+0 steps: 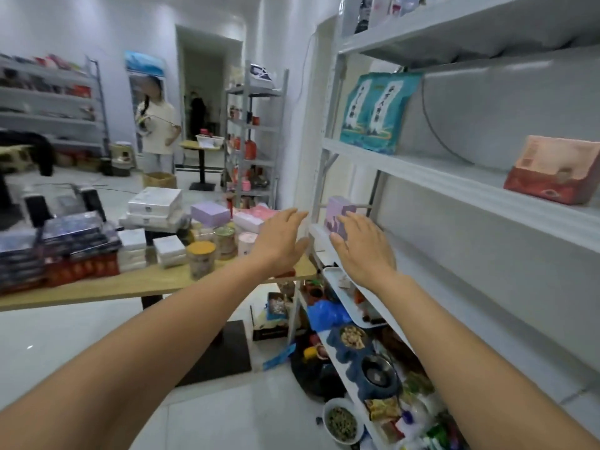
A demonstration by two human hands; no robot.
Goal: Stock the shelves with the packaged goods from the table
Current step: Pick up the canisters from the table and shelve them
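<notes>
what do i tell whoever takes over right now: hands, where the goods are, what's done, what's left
Right hand: open, fingertips on the purple box, which stands upright at the left end of the shelf.
Left hand: open, holding nothing, beside that end of the shelf.
Done: the purple box is on the shelf. Teal bags and a red box sit on the upper shelf.
Left: the table holds many goods to move: white boxes, jars and dark stacks.
</notes>
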